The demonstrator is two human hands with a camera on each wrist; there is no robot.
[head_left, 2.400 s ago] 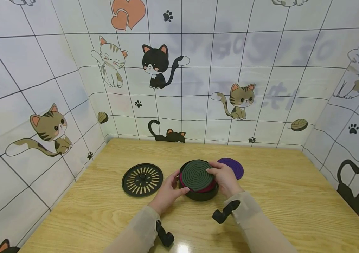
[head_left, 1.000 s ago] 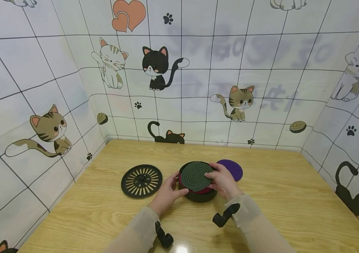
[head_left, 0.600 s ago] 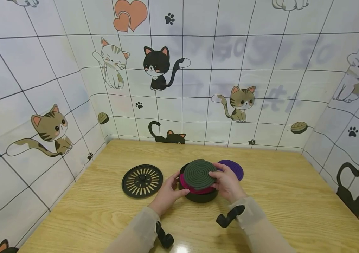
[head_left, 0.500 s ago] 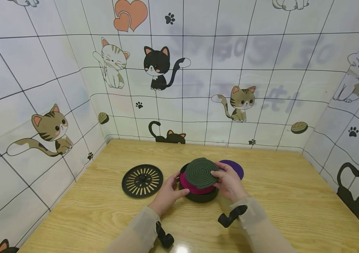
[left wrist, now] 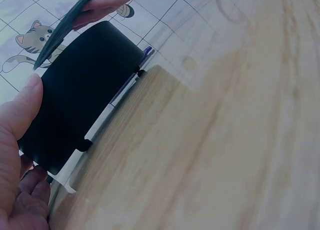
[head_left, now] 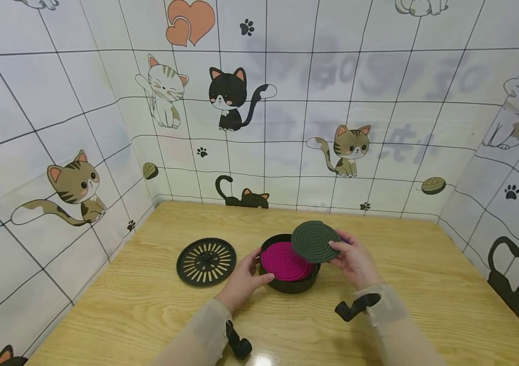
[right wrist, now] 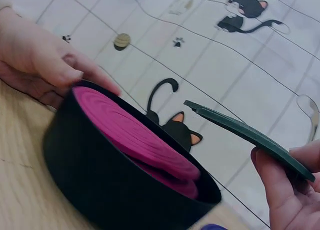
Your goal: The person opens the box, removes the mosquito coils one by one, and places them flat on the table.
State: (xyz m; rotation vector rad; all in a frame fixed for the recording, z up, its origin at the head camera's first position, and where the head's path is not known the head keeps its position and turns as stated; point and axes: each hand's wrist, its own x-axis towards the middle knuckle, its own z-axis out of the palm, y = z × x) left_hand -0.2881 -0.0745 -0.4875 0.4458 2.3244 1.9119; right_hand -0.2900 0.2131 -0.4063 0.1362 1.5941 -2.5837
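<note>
My right hand [head_left: 356,260] pinches a dark green spiral-ridged coaster [head_left: 313,241] by its right edge, thumb on top and fingers beneath. The coaster is raised and tilted over the back right of a round black holder [head_left: 292,287]. Inside that holder lies a magenta coaster [head_left: 283,262] of the same spiral pattern; in the right wrist view another magenta edge [right wrist: 185,187] shows below it. My left hand [head_left: 240,282] grips the holder's left side, its thumb at the rim [left wrist: 31,97]. Small feet [left wrist: 85,145] show under the holder in the left wrist view.
A round black slotted lid [head_left: 206,261] with a centre knob lies on the wooden table [head_left: 158,315] left of the holder. A purple coaster [right wrist: 215,227] lies to the holder's right, mostly hidden in the head view by my right hand. Cat-print walls [head_left: 286,168] enclose the table.
My right hand has lifted the green coaster off the magenta one and moved it right and back, uncovering most of the magenta coaster. My left hand stays on the holder.
</note>
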